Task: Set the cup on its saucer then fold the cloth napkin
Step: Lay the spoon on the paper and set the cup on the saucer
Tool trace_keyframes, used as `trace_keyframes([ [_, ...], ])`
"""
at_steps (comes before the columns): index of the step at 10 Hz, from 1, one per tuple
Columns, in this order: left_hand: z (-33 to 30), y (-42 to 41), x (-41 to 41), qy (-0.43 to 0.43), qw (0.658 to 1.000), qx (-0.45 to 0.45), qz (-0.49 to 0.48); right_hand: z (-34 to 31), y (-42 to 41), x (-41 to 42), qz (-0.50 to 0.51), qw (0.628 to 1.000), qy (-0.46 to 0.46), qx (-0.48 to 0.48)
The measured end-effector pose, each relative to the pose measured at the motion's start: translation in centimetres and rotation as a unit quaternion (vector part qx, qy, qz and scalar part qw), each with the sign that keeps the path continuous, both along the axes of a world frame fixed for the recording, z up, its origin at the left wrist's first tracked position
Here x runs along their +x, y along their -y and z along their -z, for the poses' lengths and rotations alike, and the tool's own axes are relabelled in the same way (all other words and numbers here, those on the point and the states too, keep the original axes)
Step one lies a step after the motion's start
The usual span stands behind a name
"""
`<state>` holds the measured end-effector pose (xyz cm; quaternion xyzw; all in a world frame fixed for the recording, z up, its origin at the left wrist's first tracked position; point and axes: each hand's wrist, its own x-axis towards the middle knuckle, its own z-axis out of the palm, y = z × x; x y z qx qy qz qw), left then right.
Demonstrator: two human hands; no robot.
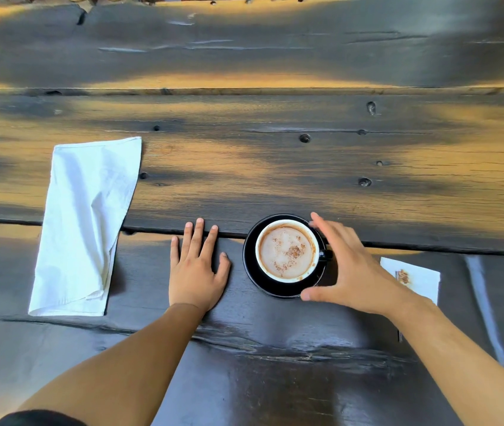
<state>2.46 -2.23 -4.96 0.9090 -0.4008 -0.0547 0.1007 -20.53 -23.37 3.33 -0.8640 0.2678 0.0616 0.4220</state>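
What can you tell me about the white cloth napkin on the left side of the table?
The cloth napkin is plain white fabric, creased and loosely folded into a long strip with a raised fold running down its middle. It lies flat on the dark wooden table, tilted slightly, its far end leaning to the right. Its near right corner shows layered edges. It sits to the left of the left hand, apart from it; nothing touches it except the table.

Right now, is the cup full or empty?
Full: the cup, upright on its black saucer, holds frothy brown drink nearly to the rim.
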Motion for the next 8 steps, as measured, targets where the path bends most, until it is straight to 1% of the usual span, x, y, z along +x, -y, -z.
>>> trace_keyframes([
  [1,-0.1,0.0,0.0,0.001,1.0,0.0,0.001,0.3,-0.4,0.6,-0.028,1.0,-0.004,-0.011],
  [3,-0.1,0.1,0.0,-0.001,1.0,0.001,0.003,1.0,-0.5,1.3,0.001,0.999,0.011,-0.037],
  [4,-0.1,0.1,0.0,0.002,1.0,0.005,0.003,0.8,-0.5,1.7,0.013,0.999,0.023,-0.022],
  [6,-0.1,0.0,0.0,0.004,1.0,0.012,0.005,0.8,-0.6,1.8,0.018,1.0,0.017,-0.001],
  [8,-0.2,0.1,0.0,0.003,1.0,0.013,0.004,1.6,-0.7,1.1,0.023,1.0,0.015,0.0],
])
